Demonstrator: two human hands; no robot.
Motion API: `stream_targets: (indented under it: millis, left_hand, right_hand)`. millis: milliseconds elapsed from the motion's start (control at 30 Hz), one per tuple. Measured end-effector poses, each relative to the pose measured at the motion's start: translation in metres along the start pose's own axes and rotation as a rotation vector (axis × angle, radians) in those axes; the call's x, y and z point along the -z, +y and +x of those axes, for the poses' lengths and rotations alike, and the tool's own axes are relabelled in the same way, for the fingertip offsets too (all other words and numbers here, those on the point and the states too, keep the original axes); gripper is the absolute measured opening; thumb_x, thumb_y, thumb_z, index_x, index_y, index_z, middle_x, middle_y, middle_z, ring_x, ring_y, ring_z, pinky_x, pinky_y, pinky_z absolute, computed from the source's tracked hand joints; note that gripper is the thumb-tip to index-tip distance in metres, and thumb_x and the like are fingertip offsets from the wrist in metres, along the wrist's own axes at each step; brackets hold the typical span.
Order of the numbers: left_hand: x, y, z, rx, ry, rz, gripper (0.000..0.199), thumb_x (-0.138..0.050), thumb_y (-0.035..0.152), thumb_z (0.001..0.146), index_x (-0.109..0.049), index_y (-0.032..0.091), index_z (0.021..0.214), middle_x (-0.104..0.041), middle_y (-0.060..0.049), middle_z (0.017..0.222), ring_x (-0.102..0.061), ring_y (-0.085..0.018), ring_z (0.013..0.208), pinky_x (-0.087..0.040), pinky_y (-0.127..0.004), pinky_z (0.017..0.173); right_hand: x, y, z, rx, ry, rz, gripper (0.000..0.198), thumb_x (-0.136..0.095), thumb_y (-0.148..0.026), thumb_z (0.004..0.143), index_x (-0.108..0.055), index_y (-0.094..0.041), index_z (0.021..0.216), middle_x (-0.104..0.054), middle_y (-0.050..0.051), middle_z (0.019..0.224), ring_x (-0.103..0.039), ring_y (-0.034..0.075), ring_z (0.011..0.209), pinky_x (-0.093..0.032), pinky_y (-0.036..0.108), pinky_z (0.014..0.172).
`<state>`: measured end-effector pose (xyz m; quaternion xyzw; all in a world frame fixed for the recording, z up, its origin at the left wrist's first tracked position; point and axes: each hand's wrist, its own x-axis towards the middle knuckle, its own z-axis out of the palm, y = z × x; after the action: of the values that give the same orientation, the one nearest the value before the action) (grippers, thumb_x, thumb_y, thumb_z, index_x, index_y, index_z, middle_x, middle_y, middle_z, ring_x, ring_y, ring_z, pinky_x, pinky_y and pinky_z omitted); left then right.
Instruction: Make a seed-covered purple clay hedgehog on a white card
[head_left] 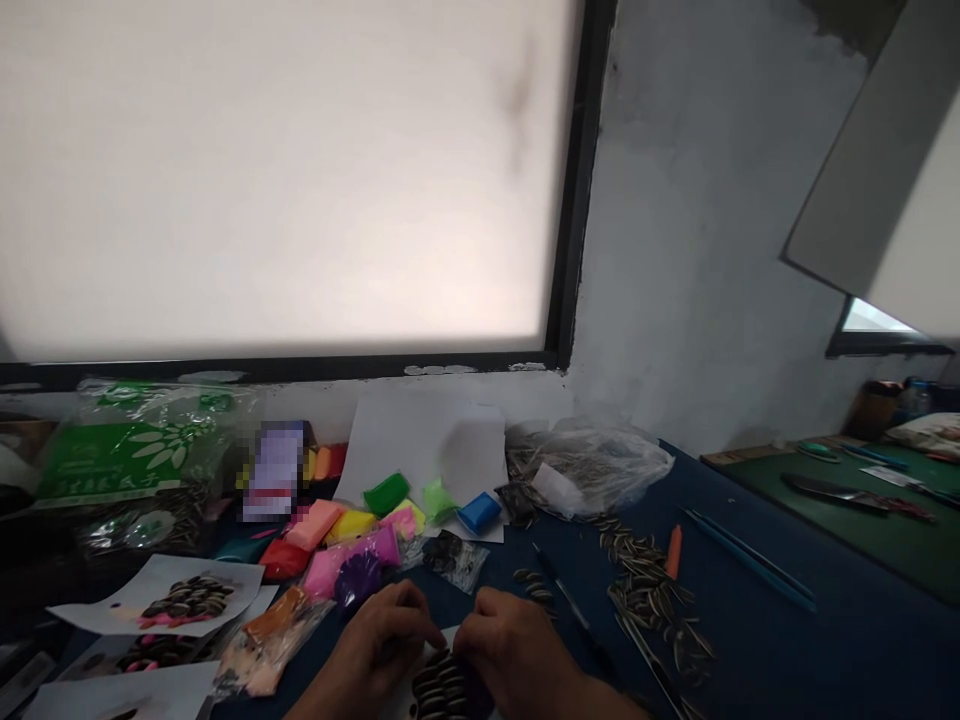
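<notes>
My left hand [386,640] and my right hand [514,645] meet low in the middle, over a white sheet. Between them, striped sunflower seeds [441,690] lie in close overlapping rows on that sheet. The left fingers curl in, their tips by the top of the rows. Bent and pressed together, my right fingers rest at the sheet's upper right. Whatever either set of fingertips grips is too small or hidden. Loose sunflower seeds [649,580] are scattered to the right, beside a black pen [566,590] and metal tweezers [645,650].
Colourful packets of soft clay [352,560] spread beyond my left hand. Papers with seed pieces [187,600] lie at left, below a green seed bag [112,450]. Farther right are an orange stick [674,552], blue tweezers [750,560] and a knife [832,490] on a green table.
</notes>
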<state>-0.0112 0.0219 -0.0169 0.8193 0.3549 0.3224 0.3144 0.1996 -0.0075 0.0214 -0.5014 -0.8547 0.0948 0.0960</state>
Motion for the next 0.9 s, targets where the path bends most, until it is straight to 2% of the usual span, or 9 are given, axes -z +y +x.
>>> stream_targets:
  millis: [167, 500, 667, 767, 900]
  left_hand:
    - [0.0, -0.001, 0.001, -0.016, -0.009, 0.025, 0.032, -0.048, 0.016, 0.089, -0.079, 0.023, 0.085, -0.065, -0.006, 0.088, -0.063, -0.019, 0.083, -0.047, -0.025, 0.072]
    - [0.001, 0.002, 0.0, -0.007, -0.005, 0.02, 0.032, -0.047, 0.017, 0.09, -0.078, 0.023, 0.087, -0.065, -0.006, 0.089, -0.063, -0.02, 0.083, -0.047, -0.026, 0.071]
    - [0.001, 0.007, 0.001, 0.04, -0.004, 0.019, 0.03, -0.048, 0.016, 0.088, -0.077, 0.022, 0.085, -0.065, -0.006, 0.09, -0.062, -0.021, 0.085, -0.047, -0.026, 0.072]
    - [0.001, 0.006, 0.0, 0.043, 0.014, 0.008, 0.029, -0.048, 0.017, 0.088, -0.076, 0.022, 0.085, -0.064, -0.006, 0.09, -0.062, -0.021, 0.084, -0.047, -0.026, 0.071]
    - [0.0, 0.003, -0.001, 0.036, -0.002, -0.007, 0.028, -0.049, 0.017, 0.088, -0.076, 0.023, 0.091, -0.064, -0.005, 0.09, -0.062, -0.02, 0.083, -0.048, -0.025, 0.068]
  right_hand:
    - [-0.001, -0.001, 0.001, 0.011, 0.001, -0.011, 0.025, -0.058, -0.013, 0.087, -0.078, -0.024, 0.096, -0.069, 0.005, 0.089, -0.063, 0.017, 0.073, -0.027, 0.026, 0.053]
    - [0.002, -0.002, 0.001, 0.016, -0.006, 0.019, 0.023, -0.059, -0.013, 0.086, -0.078, -0.024, 0.094, -0.07, 0.005, 0.089, -0.066, 0.019, 0.076, -0.032, 0.025, 0.055]
    - [0.008, -0.001, -0.003, 0.018, -0.007, 0.053, 0.024, -0.056, -0.016, 0.09, -0.076, -0.022, 0.101, -0.07, 0.006, 0.098, -0.068, 0.02, 0.082, -0.038, 0.025, 0.06]
    - [0.016, 0.0, -0.004, -0.02, 0.004, 0.041, 0.027, -0.051, -0.015, 0.094, -0.074, -0.022, 0.105, -0.07, 0.006, 0.101, -0.068, 0.019, 0.083, -0.038, 0.025, 0.061]
    - [0.033, 0.009, -0.002, -0.166, -0.031, -0.08, 0.027, -0.049, -0.009, 0.093, -0.074, -0.02, 0.101, -0.07, 0.007, 0.102, -0.068, 0.02, 0.085, -0.038, 0.026, 0.062]
